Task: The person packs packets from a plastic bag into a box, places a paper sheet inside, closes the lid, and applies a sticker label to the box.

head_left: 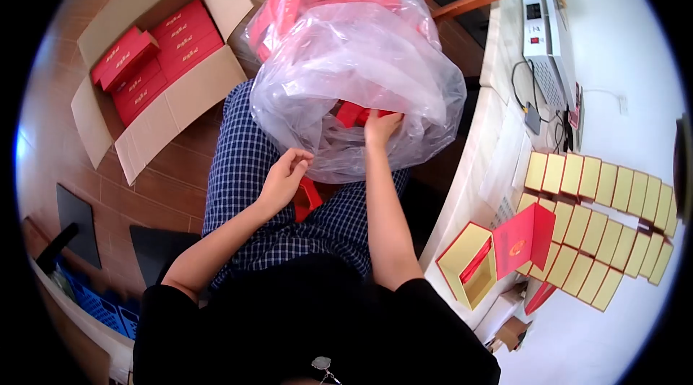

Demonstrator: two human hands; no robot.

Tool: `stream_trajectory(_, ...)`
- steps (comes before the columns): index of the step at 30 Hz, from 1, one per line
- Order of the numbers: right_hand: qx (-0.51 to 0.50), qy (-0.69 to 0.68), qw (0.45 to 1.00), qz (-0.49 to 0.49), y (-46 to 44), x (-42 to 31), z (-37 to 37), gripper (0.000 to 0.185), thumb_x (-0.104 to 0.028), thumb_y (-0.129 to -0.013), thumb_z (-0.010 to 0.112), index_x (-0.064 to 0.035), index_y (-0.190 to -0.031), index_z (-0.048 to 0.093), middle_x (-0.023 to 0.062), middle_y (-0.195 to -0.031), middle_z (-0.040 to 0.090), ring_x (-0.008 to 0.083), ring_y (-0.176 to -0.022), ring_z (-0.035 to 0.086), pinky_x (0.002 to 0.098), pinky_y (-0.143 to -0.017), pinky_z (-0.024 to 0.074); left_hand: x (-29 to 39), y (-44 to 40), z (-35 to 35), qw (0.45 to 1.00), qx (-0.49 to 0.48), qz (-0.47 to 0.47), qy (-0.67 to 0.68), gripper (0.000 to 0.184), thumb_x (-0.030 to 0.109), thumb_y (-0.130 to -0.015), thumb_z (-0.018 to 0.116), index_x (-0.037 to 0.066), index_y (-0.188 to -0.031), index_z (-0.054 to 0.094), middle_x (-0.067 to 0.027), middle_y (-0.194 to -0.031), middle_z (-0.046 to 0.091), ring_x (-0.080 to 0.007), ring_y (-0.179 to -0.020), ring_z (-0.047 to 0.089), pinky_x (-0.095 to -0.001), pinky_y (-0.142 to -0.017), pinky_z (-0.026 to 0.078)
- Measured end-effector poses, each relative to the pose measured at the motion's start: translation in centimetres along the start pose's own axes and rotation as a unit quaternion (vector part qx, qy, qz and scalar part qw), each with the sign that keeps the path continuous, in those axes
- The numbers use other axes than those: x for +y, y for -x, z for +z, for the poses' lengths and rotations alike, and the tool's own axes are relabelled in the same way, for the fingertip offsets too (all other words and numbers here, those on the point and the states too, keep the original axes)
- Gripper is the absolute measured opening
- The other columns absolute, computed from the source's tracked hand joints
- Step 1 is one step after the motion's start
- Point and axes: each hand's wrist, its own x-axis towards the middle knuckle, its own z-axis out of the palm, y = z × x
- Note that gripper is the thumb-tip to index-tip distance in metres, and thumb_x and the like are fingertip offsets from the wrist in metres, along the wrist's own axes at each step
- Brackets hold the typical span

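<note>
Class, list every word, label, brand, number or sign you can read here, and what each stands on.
No text is legible.
Red boxes in the carton: gold lettering, too small.
Upright red panel: round gold mark, no readable words.
White device: any markings too small.
Plastic bag: no lettering can be made out.

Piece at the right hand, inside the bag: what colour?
The piece is red, best seen in the head view.
</note>
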Motion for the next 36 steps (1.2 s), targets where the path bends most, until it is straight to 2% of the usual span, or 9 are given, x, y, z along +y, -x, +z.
stream_trajectory(9, -0.198, 0.040, 0.974, 0.101, -2.9, 0.1, -3.8, 0.038, -0.018, -0.090, 0.056, 0.0028, -0.121, 0.054, 0.0243, -0.110, 0.062, 0.0365, -0.104, 0.058, 0.0423, -0.093, 0.0437, 0.0, -2.0, 0.0, 0.999, 0.003, 0.010, 0.040, 0.017, 0.008, -0.095, 0.049, 0.000, -0.108, 0.057, -0.0048, -0.091, 0.061, -0.0112, -0.086, 0.057, -0.0252, -0.081, 0.046)
stream_trajectory(13, -0.273, -0.259, 0.909, 0.179, 1.8, -1.9, -8.9, 0.033, -0.011, -0.095, 0.051, 0.0030, -0.124, 0.051, 0.0148, -0.106, 0.065, 0.0221, -0.097, 0.061, 0.0331, -0.085, 0.0469, 1.3, -4.5, -0.2, 0.998, -0.047, 0.004, 0.033, 0.028, 0.010, -0.096, 0.049, 0.001, -0.123, 0.048, -0.0073, -0.106, 0.059, -0.0136, -0.095, 0.056, -0.0271, -0.087, 0.045)
stream_trajectory(18, -0.322, -0.445, 0.760, 0.346, 5.0, -7.1, -14.2, 0.031, -0.014, -0.099, 0.048, 0.0010, -0.126, 0.052, 0.0078, -0.112, 0.063, 0.0120, -0.098, 0.058, 0.0255, -0.087, 0.0442, 4.0, -4.9, 1.0, 0.993, -0.099, -0.043, 0.056, 0.064, 0.024, -0.093, 0.060, 0.004, -0.144, 0.025, -0.0151, -0.133, 0.050, -0.0192, -0.116, 0.052, -0.0318, -0.097, 0.041)
stream_trajectory(20, -0.375, -0.589, 0.524, 0.488, 6.1, -7.2, -14.6, 0.029, -0.015, -0.100, 0.046, 0.0013, -0.123, 0.054, 0.0056, -0.108, 0.063, 0.0121, -0.096, 0.057, 0.0255, -0.085, 0.0442, 3.5, -4.6, 2.2, 0.986, -0.132, -0.012, 0.105, 0.076, 0.025, -0.089, 0.067, 0.004, -0.146, 0.021, -0.0204, -0.128, 0.051, -0.0229, -0.115, 0.053, -0.0349, -0.099, 0.041)
stream_trajectory(23, -0.508, -0.662, 0.366, 0.412, 7.6, -5.4, -13.6, 0.025, -0.014, -0.099, 0.047, 0.0010, -0.116, 0.056, 0.0042, -0.103, 0.063, 0.0149, -0.093, 0.058, 0.0269, -0.085, 0.0445, 5.4, -3.5, 3.0, 0.979, -0.142, -0.099, 0.108, 0.082, 0.025, -0.087, 0.069, 0.006, -0.147, 0.016, -0.0189, -0.125, 0.052, -0.0223, -0.115, 0.052, -0.0374, -0.101, 0.039)
stream_trajectory(24, -0.508, -0.664, 0.363, 0.412, 7.2, -6.5, -13.9, 0.025, -0.014, -0.099, 0.047, 0.0010, -0.116, 0.056, 0.0042, -0.103, 0.063, 0.0149, -0.093, 0.058, 0.0269, -0.085, 0.0445, 5.2, -3.5, 2.9, 0.977, -0.133, -0.123, 0.115, 0.081, 0.024, -0.087, 0.069, 0.007, -0.147, 0.017, -0.0180, -0.125, 0.051, -0.0221, -0.116, 0.051, -0.0372, -0.102, 0.038)
stream_trajectory(26, -0.482, -0.363, 0.703, 0.375, 5.8, -9.8, -14.5, 0.024, -0.015, -0.098, 0.048, 0.0000, -0.115, 0.058, 0.0073, -0.103, 0.064, 0.0179, -0.093, 0.059, 0.0284, -0.083, 0.0455, 4.6, -3.4, 2.9, 0.970, -0.114, -0.170, 0.128, 0.080, 0.021, -0.086, 0.068, 0.008, -0.147, 0.017, -0.0163, -0.125, 0.049, -0.0218, -0.117, 0.049, -0.0368, -0.104, 0.035)
stream_trajectory(30, -0.287, -0.361, 0.886, 0.054, 3.2, -9.9, -13.3, 0.036, -0.021, -0.093, 0.057, -0.0016, -0.123, 0.056, 0.0147, -0.113, 0.064, 0.0239, -0.106, 0.060, 0.0330, -0.091, 0.0459, 3.9, -3.4, 1.8, 0.995, -0.065, -0.056, 0.053, 0.078, 0.016, -0.084, 0.063, 0.007, -0.147, 0.018, -0.0165, -0.131, 0.043, -0.0217, -0.121, 0.045, -0.0323, -0.104, 0.034)
stream_trajectory(36, -0.378, -0.307, 0.868, -0.093, 1.6, -11.6, -13.7, 0.035, -0.025, -0.084, 0.069, -0.0016, -0.110, 0.063, 0.0151, -0.113, 0.066, 0.0320, -0.103, 0.063, 0.0373, -0.089, 0.0495, 5.1, -3.3, 1.0, 0.991, -0.109, -0.075, -0.005, 0.079, 0.019, -0.081, 0.066, 0.005, -0.146, 0.021, -0.0162, -0.135, 0.041, -0.0225, -0.125, 0.042, -0.0325, -0.105, 0.033)
